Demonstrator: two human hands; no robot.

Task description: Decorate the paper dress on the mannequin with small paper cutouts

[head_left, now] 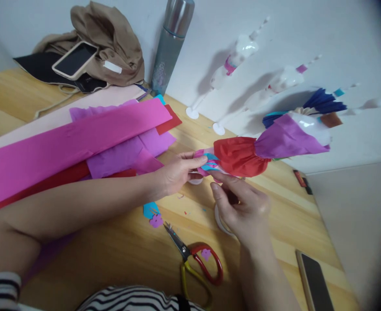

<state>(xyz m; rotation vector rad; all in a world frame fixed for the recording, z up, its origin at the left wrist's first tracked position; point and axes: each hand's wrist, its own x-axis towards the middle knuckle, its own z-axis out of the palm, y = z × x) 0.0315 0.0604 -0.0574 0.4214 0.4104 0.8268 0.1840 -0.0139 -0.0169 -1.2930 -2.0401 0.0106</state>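
Pinching the blue-and-pink paper trim [211, 158] with left hand [176, 172], apparently to steady the crepe-paper figure [242, 156]. Touching its edge with right hand [244, 199]; cannot tell if gripping.

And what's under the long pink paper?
Purple paper and red paper poke out from under the pink paper. Whatever it covers completely can't be seen.

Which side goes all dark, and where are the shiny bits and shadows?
In the head view, the right edge goes dark; also in the head view, white glare shows on the red-and-purple figure, and soft shadows fall on the wall beside the white figures.
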